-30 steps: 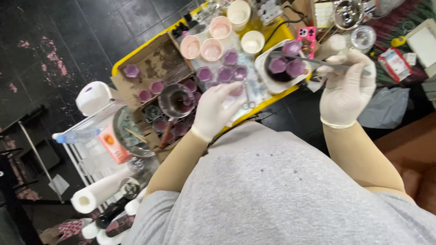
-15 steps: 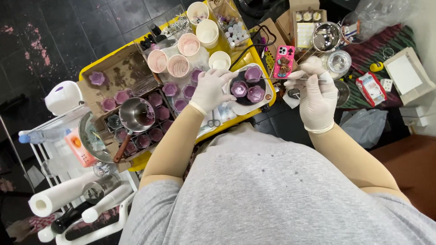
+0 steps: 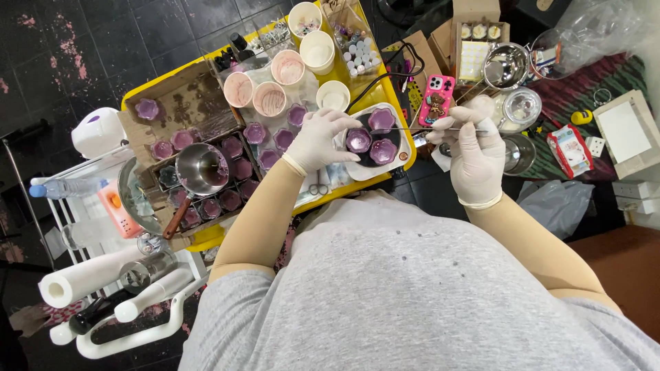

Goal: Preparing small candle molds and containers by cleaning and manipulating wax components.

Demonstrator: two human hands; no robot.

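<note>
My right hand (image 3: 476,156), in a white glove, has its fingers pinched on long thin metal tweezers (image 3: 430,130). Their long axis runs level toward my left, the tip reaching over the white tray with a dark round plate (image 3: 405,141). My left hand (image 3: 317,141), also gloved, is the nearer one: its fingers curl against the purple flower-shaped cup (image 3: 359,140) at the plate's left edge, though I cannot tell whether they grip it. Two more such cups sit on that plate, all filled purple. Beyond, on the yellow tabletop (image 3: 381,88), stand pink-smeared paper cups (image 3: 256,91), and a steel saucepan (image 3: 201,169) sits among more purple cups.
</note>
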